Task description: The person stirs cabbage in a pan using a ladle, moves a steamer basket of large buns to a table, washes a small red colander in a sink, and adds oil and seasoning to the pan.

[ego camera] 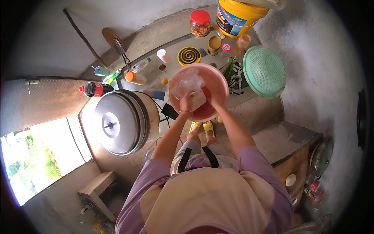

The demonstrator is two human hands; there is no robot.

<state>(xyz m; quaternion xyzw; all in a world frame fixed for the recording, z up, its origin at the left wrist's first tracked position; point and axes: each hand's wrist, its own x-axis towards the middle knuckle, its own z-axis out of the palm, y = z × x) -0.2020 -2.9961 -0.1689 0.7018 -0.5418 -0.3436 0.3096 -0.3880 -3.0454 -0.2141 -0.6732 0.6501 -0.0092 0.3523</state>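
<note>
A pink plastic basin (222, 87) lies before me at the near edge of the counter. Inside it is a crumpled clear plastic bag (191, 80), with a white block-like piece (198, 101) beside it. My left hand (186, 102), with a bangle at the wrist, is closed on the white piece, close against the bag. My right hand (214, 98) reaches inside the basin's right side, near a red thing (206, 93) that is partly hidden; whether its fingers hold anything cannot be told.
Left stands a large pot with a metal lid (117, 122). Behind the basin are a mosquito coil on a yellow tin (189, 56), a red-lidded jar (200, 23) and a yellow bucket (239, 17). A green mesh basket (264, 71) leans at right, beside green leaves (229, 68).
</note>
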